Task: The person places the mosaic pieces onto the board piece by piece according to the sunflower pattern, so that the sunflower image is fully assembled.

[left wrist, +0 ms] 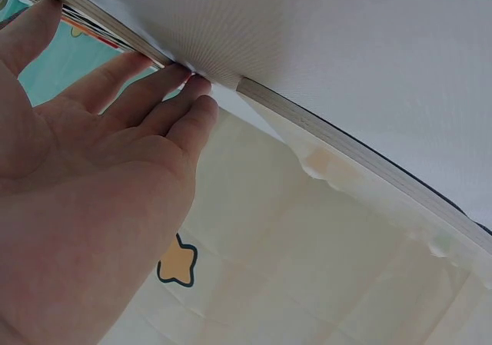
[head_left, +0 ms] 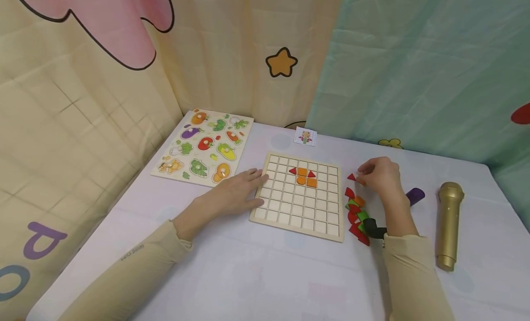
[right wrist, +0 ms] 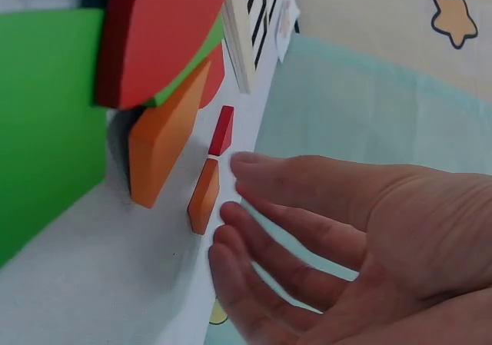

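Note:
My left hand [head_left: 232, 192] rests at the left edge of a wooden grid board [head_left: 285, 222], its fingers fairly straight and touching the rim. On the board's upper squares lie orange pieces [head_left: 302, 172] and two red triangles [head_left: 312, 174]. To the right of the board, my right hand [head_left: 381, 174] hovers with bent fingers, nothing visible between them. Just beyond its fingertips in the right wrist view lie a small orange piece [right wrist: 204, 197] and a red triangle [right wrist: 221, 131], both on the table. Closer to me is a pile of red, green and orange pieces [head_left: 355, 209].
At the back left lies a vegetable peg puzzle [head_left: 205, 144]. A small pattern card [head_left: 305, 136] lies behind the grid board. On the right are a gold microphone [head_left: 449, 226], a purple cylinder [head_left: 416, 196] and a black piece [head_left: 374, 230] by the right forearm. Curtains border the table.

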{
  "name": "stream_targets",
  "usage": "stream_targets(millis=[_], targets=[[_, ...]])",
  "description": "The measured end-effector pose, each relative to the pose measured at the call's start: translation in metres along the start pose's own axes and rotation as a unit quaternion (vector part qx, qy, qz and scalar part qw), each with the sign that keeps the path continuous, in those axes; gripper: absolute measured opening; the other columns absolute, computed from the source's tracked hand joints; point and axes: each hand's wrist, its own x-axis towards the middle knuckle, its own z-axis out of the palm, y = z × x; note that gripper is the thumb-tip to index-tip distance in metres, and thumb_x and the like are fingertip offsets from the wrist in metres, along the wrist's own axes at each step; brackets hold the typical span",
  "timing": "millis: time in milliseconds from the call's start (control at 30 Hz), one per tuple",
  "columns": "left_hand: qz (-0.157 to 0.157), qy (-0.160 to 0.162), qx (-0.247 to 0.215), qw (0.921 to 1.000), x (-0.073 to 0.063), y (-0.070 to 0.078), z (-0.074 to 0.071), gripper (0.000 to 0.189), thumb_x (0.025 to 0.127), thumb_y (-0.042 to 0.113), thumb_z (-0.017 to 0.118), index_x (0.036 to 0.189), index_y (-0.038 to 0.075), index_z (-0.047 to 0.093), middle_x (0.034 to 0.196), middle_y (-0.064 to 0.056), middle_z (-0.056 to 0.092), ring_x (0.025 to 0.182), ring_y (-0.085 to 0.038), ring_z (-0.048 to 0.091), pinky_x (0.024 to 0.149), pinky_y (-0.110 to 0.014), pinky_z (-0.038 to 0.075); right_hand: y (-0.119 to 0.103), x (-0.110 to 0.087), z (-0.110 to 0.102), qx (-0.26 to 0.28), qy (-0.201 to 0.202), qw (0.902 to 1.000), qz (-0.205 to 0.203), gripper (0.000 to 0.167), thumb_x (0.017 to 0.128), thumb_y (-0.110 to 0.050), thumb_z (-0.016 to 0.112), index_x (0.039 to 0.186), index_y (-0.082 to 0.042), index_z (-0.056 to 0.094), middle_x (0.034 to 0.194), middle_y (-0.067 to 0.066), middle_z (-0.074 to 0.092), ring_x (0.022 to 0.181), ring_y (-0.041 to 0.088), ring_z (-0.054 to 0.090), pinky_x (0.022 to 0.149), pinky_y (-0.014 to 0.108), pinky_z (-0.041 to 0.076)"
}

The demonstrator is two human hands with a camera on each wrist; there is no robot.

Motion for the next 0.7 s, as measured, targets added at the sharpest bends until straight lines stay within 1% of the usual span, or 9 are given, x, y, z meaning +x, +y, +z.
stream_targets(millis=[67,167,300,400,567,633,700], targets=[[0.001,0.002,-0.001,1.0000,0.000,0.000,0.000,0.075,0.105,0.044,0.064,0.166,0.013,0.034,0.174,-0.011,0.026,0.163,-0.030,0.022,0.131,-0.049,0.026,0.001,0.001,-0.001,-0.014,-0.022,0.9996,0.007,0.029,0.096,-0.009,0.072,0.119,0.008,0.070,0.116,0.029,0.068,0.106,0.042,0.056,0.095,0.054,0.058],[0.001,0.002,0.000,1.0000,0.001,0.000,-0.001,0.075,0.104,0.044,0.064,0.166,0.013,0.034,0.174,-0.011,0.026,0.163,-0.030,0.022,0.131,-0.049,0.027,0.003,0.002,0.000,-0.024,-0.035,0.9990,0.012,0.029,0.096,-0.007,0.072,0.121,0.009,0.069,0.118,0.030,0.067,0.107,0.043,0.056,0.098,0.055,0.057],[0.000,-0.001,0.000,1.0000,0.000,0.000,0.000,0.075,0.104,0.044,0.065,0.166,0.014,0.034,0.174,-0.011,0.026,0.163,-0.030,0.022,0.131,-0.048,0.027,0.003,0.001,0.002,-0.022,-0.027,0.9993,0.015,0.029,0.095,-0.007,0.073,0.119,0.008,0.069,0.115,0.029,0.068,0.105,0.042,0.059,0.097,0.054,0.058],[-0.001,-0.001,0.000,1.0000,0.000,-0.001,0.001,0.076,0.104,0.045,0.065,0.166,0.014,0.035,0.174,-0.010,0.026,0.163,-0.030,0.022,0.131,-0.048,0.027,0.002,0.000,0.002,-0.022,-0.015,0.9996,0.009,0.029,0.094,-0.007,0.074,0.118,0.009,0.068,0.113,0.029,0.069,0.103,0.042,0.059,0.094,0.054,0.058],[0.005,0.004,-0.001,1.0000,0.000,-0.001,0.000,0.076,0.104,0.045,0.065,0.166,0.013,0.034,0.174,-0.011,0.027,0.163,-0.030,0.022,0.131,-0.049,0.027,-0.006,-0.003,0.002,-0.008,0.007,0.9998,-0.015,0.031,0.094,-0.009,0.074,0.119,0.008,0.068,0.114,0.029,0.068,0.103,0.041,0.061,0.094,0.054,0.060],[0.006,0.005,-0.003,1.0000,0.000,0.000,-0.001,0.076,0.104,0.044,0.065,0.166,0.012,0.034,0.174,-0.012,0.027,0.163,-0.031,0.022,0.131,-0.049,0.027,-0.011,-0.004,0.002,-0.001,0.012,0.9994,-0.034,0.032,0.094,-0.010,0.075,0.119,0.007,0.068,0.114,0.028,0.069,0.103,0.041,0.062,0.093,0.053,0.061],[0.006,0.003,-0.003,1.0000,0.000,-0.001,-0.001,0.076,0.104,0.044,0.065,0.166,0.013,0.034,0.174,-0.011,0.026,0.163,-0.030,0.022,0.131,-0.049,0.026,-0.018,-0.005,0.004,0.006,0.007,0.9985,-0.054,0.032,0.094,-0.010,0.076,0.120,0.006,0.068,0.115,0.027,0.069,0.104,0.039,0.062,0.093,0.052,0.061]])
